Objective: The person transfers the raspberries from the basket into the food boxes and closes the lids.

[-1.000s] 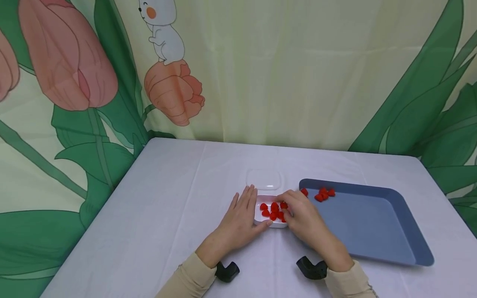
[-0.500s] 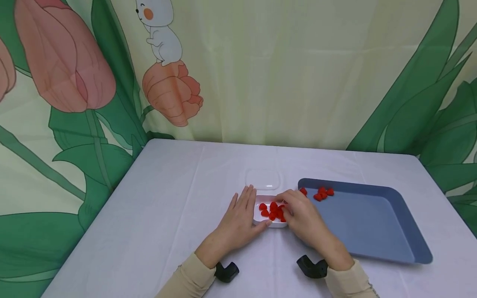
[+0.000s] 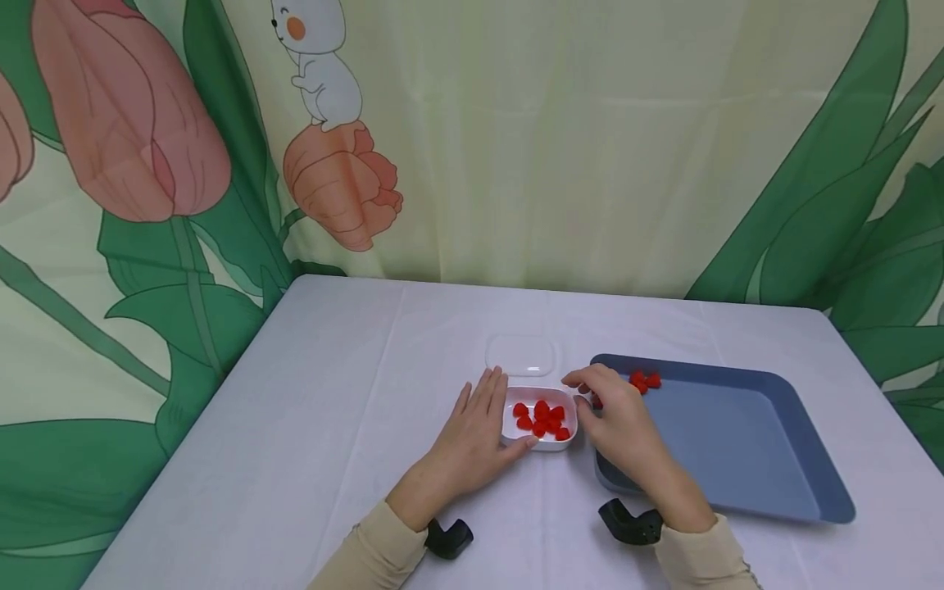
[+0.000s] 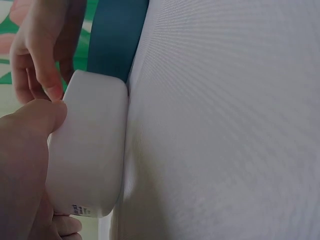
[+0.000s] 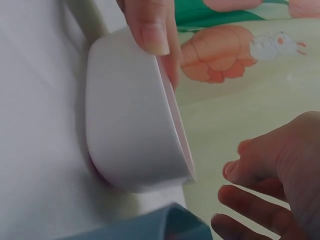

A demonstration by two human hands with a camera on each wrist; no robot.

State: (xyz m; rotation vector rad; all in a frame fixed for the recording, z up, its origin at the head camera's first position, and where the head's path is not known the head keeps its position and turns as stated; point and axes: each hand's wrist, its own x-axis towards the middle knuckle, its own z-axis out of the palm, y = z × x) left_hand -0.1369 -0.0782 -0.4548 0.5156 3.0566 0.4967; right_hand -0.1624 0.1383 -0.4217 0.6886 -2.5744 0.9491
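Note:
A small white box [image 3: 572, 399] with several small red pieces [image 3: 542, 416] inside stands on the table; the pieces look rounded or heart-like, too small to name surely. My left hand [image 3: 475, 438] lies against its left side with straight fingers, its thumb resting on the near rim. My right hand [image 3: 621, 414] is just right of the box, above the tray's left edge, fingers loosely bent and nothing seen between them. The right wrist view shows its thumb and fingertips apart, clear of the box wall [image 5: 130, 110]. More red pieces [image 3: 640, 380] lie in the tray, partly hidden by this hand.
A blue-grey tray [image 3: 737, 442] occupies the table's right side, close to the box. Behind the box lies a clear lid [image 3: 519, 356]. White cloth covers the table [image 3: 354, 393], and a printed curtain [image 3: 546, 147] hangs behind its far edge.
My right hand has left the inside of the box and shifted right to the tray's edge, uncovering the red pieces there. My left hand has stayed where it was.

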